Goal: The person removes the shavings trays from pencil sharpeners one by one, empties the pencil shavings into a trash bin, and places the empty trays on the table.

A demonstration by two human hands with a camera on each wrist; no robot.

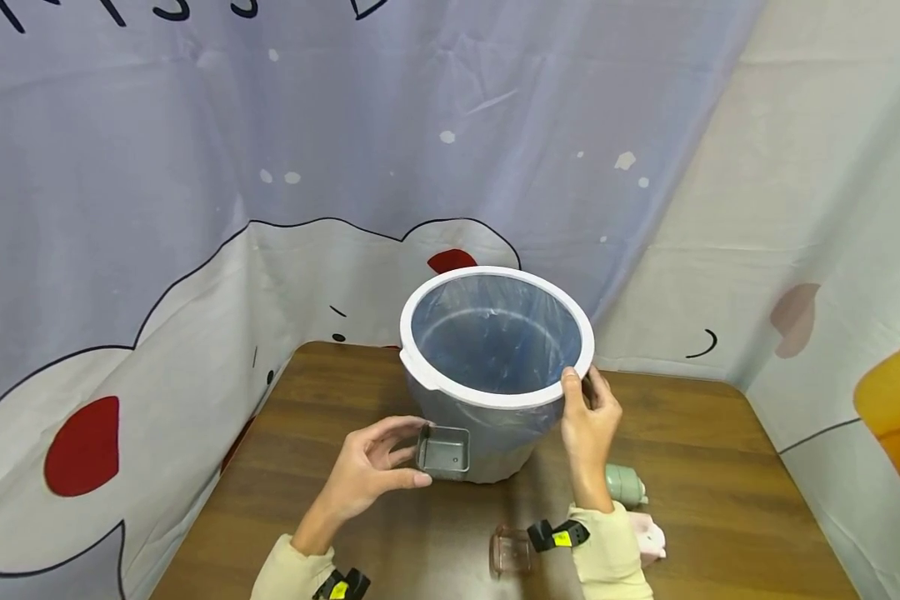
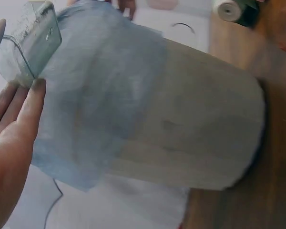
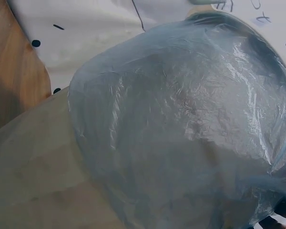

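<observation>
A trash bin (image 1: 480, 454) with a white rim (image 1: 412, 354) and a bluish plastic liner (image 1: 495, 333) stands on the wooden table. My left hand (image 1: 367, 467) holds a small grey rectangular box (image 1: 444, 450) between thumb and fingers, in front of the bin's side. In the left wrist view the box (image 2: 33, 43) shows a small hole in its base. My right hand (image 1: 591, 417) grips the rim at the bin's right, thumb on top and fingers outside. The right wrist view shows the liner (image 3: 171, 119) folded down over the bin's outer wall.
A small clear pinkish box (image 1: 512, 550) is on the table (image 1: 720, 467) near the right wrist. To the right of that forearm lie a green rounded object (image 1: 626, 485) and a pink object (image 1: 649, 537). Printed curtains (image 1: 345, 150) hang behind the table.
</observation>
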